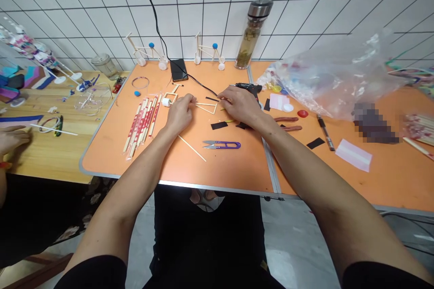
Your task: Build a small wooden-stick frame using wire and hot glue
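Note:
My left hand is closed in a pinch on a small frame of thin wooden sticks. The frame ends in a triangle on the right and has a white round roll beside it on the left. My right hand is closed near the tip of that triangle, its fingertips together; what they hold, if anything, is hidden. Partly covered behind it lies a black glue gun. Purple-handled thread snips and a loose thin stick lie nearer to me. A black strip lies between my hands.
Wrapped chopsticks lie at left. Two stick bicycle models stand by the wall, near a phone and a tea bottle. Pliers, a pen and a plastic bag are at right. Another person's hand rests far left.

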Available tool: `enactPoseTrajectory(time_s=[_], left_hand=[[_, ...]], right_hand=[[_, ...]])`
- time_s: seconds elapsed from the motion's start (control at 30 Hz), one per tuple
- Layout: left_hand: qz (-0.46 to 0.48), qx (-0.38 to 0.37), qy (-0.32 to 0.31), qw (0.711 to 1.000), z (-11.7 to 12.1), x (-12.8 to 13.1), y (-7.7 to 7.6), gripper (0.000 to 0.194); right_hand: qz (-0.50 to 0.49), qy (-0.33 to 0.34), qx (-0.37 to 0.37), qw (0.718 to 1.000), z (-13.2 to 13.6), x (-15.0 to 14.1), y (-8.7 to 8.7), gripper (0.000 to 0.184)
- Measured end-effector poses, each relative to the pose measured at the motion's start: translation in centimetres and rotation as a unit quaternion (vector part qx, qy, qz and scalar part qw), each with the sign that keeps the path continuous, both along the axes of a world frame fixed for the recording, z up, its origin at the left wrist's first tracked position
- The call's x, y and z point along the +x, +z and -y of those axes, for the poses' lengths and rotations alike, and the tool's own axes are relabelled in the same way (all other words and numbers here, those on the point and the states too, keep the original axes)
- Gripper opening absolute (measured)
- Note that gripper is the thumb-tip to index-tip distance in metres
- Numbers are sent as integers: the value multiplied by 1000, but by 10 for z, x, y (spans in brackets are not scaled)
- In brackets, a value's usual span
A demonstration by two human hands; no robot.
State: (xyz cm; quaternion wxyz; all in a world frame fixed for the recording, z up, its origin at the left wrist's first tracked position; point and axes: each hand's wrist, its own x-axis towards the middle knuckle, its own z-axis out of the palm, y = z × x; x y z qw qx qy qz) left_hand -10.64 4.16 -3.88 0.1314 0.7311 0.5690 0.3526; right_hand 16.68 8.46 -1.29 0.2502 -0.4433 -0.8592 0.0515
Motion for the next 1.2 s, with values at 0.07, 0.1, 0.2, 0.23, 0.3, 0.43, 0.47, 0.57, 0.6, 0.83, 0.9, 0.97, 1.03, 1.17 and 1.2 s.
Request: enactPoseTrajectory(time_s=[0.07,0.1,0.2,0.23,0.3,0.43,0.47,0.57,0.6,0.83,0.9,0.97,1.03,1.17,1.2], left_hand=[[3,-6,-4,1000,1,0,0,55],[5,-7,-10,1000,1,0,0,56],[7,-12,-26,1000,3,1,1,64],[5,-16,-28,999,3,2,2,66],[-3,-26,-28,999,4,2,3,69],[-18,-34,-24,999,4,2,4,70],[-22,-34,-24,999,4,2,4,70],[-31,-35,-31,998,5,2,4,72],[-33,-35,-34,998,5,2,4,71],[-31,-28,-37,998,5,3,3,71],[-25,-30,-38,999,4,3,2,72],[-22,-29,-42,998,3,2,1,72],[-22,-24,-49,998,2,0,0,73],[-22,-15,-55,998,0,-1,-4,71],[-24,-13,-51,998,-1,-1,-5,70]], right_hand=[[-6,0,2,1000,1,3,1,37],[-9,1,2,1000,1,5,1,37],[-15,3,-1,1000,2,8,1,38],[-15,4,-4,1000,3,9,1,39],[-16,4,-9,1000,4,9,1,40],[-11,-4,-19,1000,7,6,2,39],[-9,-5,-22,1000,7,5,2,39],[-6,-2,-29,1000,8,4,1,39],[-5,-2,-31,1000,8,4,0,39],[0,-7,-26,1000,6,4,-3,38],[1,-4,-21,1000,5,4,-5,37],[3,0,-20,1000,5,4,-5,38],[9,4,-22,1000,6,3,-5,39],[35,24,-24,999,8,0,1,43],[48,33,-22,998,7,-1,3,43]])
